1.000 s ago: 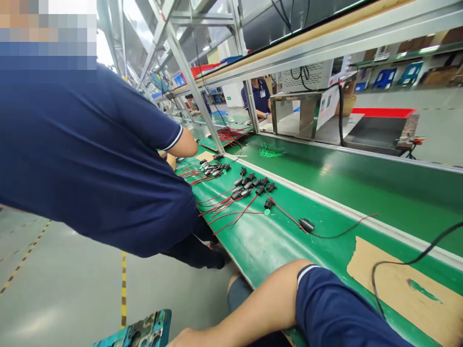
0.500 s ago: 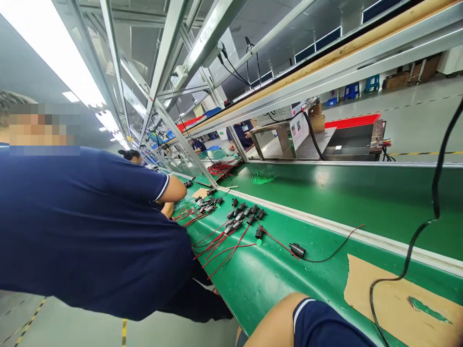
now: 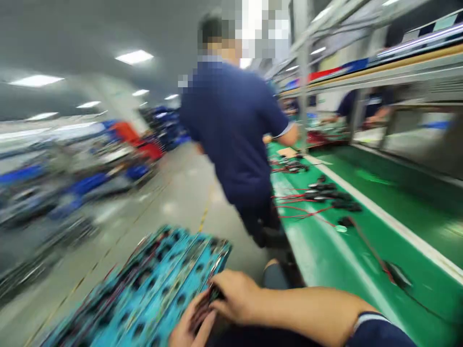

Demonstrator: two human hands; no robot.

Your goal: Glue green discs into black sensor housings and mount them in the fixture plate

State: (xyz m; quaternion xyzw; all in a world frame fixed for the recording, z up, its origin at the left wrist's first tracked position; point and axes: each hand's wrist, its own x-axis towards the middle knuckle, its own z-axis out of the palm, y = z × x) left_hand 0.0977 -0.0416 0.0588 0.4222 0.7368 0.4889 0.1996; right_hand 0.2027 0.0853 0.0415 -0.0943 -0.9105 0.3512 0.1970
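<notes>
The view is smeared by motion. My right hand [image 3: 235, 295] reaches across my lap to the left, fingers curled over something small and dark at the near corner of a stack of teal perforated trays [image 3: 152, 289]. Just below it, my left hand [image 3: 190, 328] touches the same dark thing from underneath; its fingers are blurred and cut off by the picture's edge. Red streaks, possibly wires, show between the two hands.
A co-worker in a navy shirt [image 3: 235, 135] stands at the green conveyor belt [image 3: 325, 250] on the right. Black connectors with red wires [image 3: 325, 193] lie on it. A grey floor aisle [image 3: 173, 193] runs left of it, with blurred shelves further left.
The view has swung left and down from the belt to the aisle and the trays. Both my hands have come into sight at the tray stack's corner.
</notes>
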